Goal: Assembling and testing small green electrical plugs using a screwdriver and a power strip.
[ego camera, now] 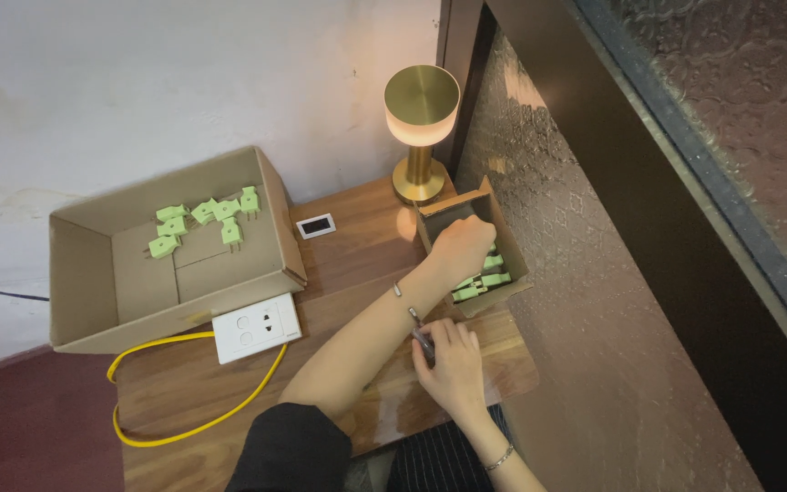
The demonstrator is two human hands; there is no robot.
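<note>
My left hand [460,246] reaches across into a small open cardboard box [495,206] at the table's right edge. It rests on several light green plug adapters [483,281], and its fingertips are hidden inside the box. My right hand [451,363] lies on the wooden table [357,246] just below the left forearm, its fingers closed around a small dark object [423,343]. A larger open cardboard box [84,273] on the left holds several more green plug adapters [204,219].
A white wall socket block [255,327] with a yellow cable [184,428] lies in front of the large box. A small white rectangular device [315,225] and a lit brass table lamp [421,128] stand at the back. A dark textured wall [594,273] borders the right side.
</note>
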